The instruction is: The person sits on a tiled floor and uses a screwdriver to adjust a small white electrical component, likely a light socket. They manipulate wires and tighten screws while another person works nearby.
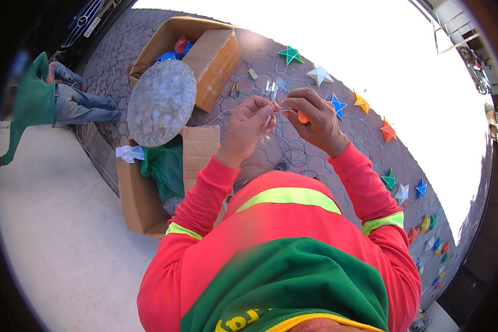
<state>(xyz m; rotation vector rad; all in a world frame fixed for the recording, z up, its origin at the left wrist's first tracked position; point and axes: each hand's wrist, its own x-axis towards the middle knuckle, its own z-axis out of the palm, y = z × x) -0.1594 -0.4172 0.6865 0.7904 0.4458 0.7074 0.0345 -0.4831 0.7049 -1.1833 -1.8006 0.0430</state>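
Orange-handled tool (302, 117) between hands; right hand (320, 122) closed round it. Left hand (243, 128) pinches small pale piece (268, 120), largely hidden by fingers. Pronged piece (269, 94) just beyond. Coloured star lanterns (388, 131) on paving, right. Left: pale round disc (161, 102) blocks part of cardboard box (214, 63); green cloth (163, 170) in nearer box (135, 196).

Cardboard boxes (218, 66) and pale disc (161, 102) blocking left of left hand (242, 128), open paving (359, 139) right of right hand (317, 119), stars (388, 131) beyond
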